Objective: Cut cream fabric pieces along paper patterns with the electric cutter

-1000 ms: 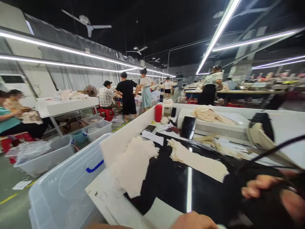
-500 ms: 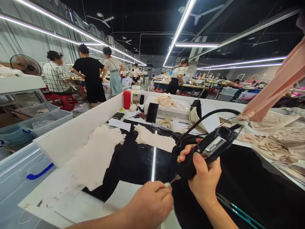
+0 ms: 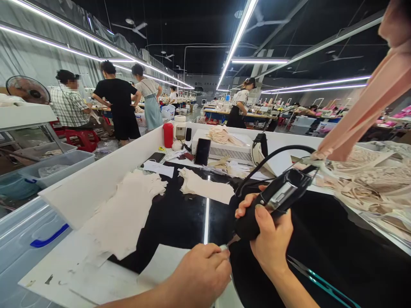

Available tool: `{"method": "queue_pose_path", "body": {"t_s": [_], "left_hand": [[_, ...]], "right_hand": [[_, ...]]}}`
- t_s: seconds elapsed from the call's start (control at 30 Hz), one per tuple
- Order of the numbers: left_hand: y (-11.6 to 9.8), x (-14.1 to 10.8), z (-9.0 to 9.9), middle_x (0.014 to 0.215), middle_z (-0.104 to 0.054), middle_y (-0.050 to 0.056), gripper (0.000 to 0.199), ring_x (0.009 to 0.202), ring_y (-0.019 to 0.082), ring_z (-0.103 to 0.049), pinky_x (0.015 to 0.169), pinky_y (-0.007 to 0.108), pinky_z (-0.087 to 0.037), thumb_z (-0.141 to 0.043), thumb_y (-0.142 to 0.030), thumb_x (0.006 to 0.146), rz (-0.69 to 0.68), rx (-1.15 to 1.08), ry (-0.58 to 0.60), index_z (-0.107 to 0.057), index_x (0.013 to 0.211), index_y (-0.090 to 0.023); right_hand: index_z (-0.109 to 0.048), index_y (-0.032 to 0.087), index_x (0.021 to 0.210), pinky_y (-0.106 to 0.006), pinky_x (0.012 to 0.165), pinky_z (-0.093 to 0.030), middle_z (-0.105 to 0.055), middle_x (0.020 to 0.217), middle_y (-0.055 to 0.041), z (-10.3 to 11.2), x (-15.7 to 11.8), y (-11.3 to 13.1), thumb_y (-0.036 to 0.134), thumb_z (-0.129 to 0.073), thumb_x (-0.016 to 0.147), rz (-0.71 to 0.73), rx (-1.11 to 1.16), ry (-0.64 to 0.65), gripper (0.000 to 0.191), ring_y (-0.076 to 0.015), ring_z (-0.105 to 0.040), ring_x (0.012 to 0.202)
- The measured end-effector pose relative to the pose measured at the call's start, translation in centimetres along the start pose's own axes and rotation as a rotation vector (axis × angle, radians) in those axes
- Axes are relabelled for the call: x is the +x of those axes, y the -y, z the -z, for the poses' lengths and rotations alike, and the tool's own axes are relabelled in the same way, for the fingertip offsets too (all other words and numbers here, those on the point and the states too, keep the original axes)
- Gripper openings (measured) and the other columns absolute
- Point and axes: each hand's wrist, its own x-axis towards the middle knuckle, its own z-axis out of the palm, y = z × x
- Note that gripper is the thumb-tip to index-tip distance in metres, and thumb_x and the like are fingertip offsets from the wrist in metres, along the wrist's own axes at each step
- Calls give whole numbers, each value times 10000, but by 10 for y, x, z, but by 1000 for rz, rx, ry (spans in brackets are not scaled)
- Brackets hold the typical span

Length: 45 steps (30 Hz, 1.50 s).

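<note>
My right hand [image 3: 269, 233] is wrapped around a black corded hand-held power tool [image 3: 282, 192]. Its narrow metal tip points down and left. Close to that tip, my left hand [image 3: 205, 269] is closed in a pinch. A small whitish bit shows at its fingertips; I cannot tell whether it is held or worn. A white sheet [image 3: 162, 261] lies partly under my left forearm. Pale pink cloth strips [image 3: 356, 115] are tied at the tool's rear end, where the black cord [image 3: 272, 156] bends away. Below my right wrist lies a long, slim teal tool [image 3: 321, 280].
Stacks of cream fabric pieces lie on the left [image 3: 128, 214] and in the middle [image 3: 205, 186] of the black tabletop [image 3: 180, 214]. Behind stand a phone [image 3: 202, 152], a red container [image 3: 168, 135] and a white vented box [image 3: 231, 152]. Beige strips [image 3: 369, 179] fill the right side. Several people are further off.
The whole view has shifted slightly to the left. Both hands and the power tool keep nearly the same pose relative to each other.
</note>
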Motion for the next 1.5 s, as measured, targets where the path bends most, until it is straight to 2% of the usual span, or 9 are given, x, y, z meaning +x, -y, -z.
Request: {"method": "queue_pose_path", "body": {"t_s": [0.27, 0.63, 0.8, 0.9, 1.07, 1.23, 1.33, 1.5], "left_hand": [[-1, 0, -3, 978, -755, 45, 188, 988, 137, -721, 956, 267, -558, -518, -41, 1013, -9, -1, -50, -631, 896, -137], [-1, 1, -1, 986, -747, 46, 178, 967, 127, -708, 967, 259, -548, -517, -43, 1007, 9, -6, -130, -640, 901, -118], [-1, 2, -2, 916, -744, 37, 242, 904, 127, -708, 885, 258, -577, -464, -26, 1019, -1, 12, -148, -620, 866, -133], [-2, 2, -2, 897, -743, 35, 212, 871, 136, -713, 820, 253, -585, -483, -40, 1018, 21, 1, -179, -620, 885, -132], [-3, 5, 3, 872, -738, 38, 214, 796, 141, -701, 798, 265, -588, -453, -32, 1022, 32, -33, -183, -618, 925, -127], [-2, 5, 5, 914, -753, 50, 174, 845, 155, -715, 736, 262, -577, -476, -60, 1025, 56, -53, -243, -616, 949, -128], [-2, 3, 1, 905, -748, 48, 155, 853, 153, -724, 766, 257, -575, -504, -78, 1032, 51, -40, -216, -613, 939, -137], [-2, 0, -1, 927, -736, 45, 163, 871, 136, -725, 876, 268, -581, -499, -68, 1039, 30, -8, -79, -598, 931, -139]], "right_hand": [[-577, 281, 1170, -318, 603, -561, -657, 838, 21, 1, -2, 1, 336, -740, 943, 24, -11, 26, 285, -153, -614, 629], [-589, 284, 1175, -306, 605, -562, -662, 838, 24, -4, -4, 0, 340, -764, 930, 12, 26, 7, 307, -149, -618, 640], [-588, 284, 1166, -306, 602, -563, -658, 831, 28, -3, -4, 0, 338, -747, 949, 3, -5, 17, 274, -150, -618, 637], [-587, 280, 1155, -309, 601, -565, -656, 833, 27, -5, -3, 0, 350, -765, 933, -10, 27, 4, 293, -150, -619, 639], [-590, 286, 1164, -302, 595, -558, -660, 838, 28, -9, -6, 1, 365, -770, 926, -10, 59, 21, 309, -144, -619, 632], [-593, 291, 1182, -295, 598, -555, -665, 857, 31, -10, -9, -1, 336, -756, 942, -18, 61, 39, 294, -139, -627, 640], [-589, 291, 1173, -287, 596, -552, -664, 847, 34, -11, -9, -2, 328, -743, 953, -18, 51, 36, 272, -137, -631, 640], [-589, 282, 1159, -301, 611, -558, -667, 837, 31, -9, -5, 3, 343, -755, 942, -21, 45, 44, 281, -143, -624, 645]]}}
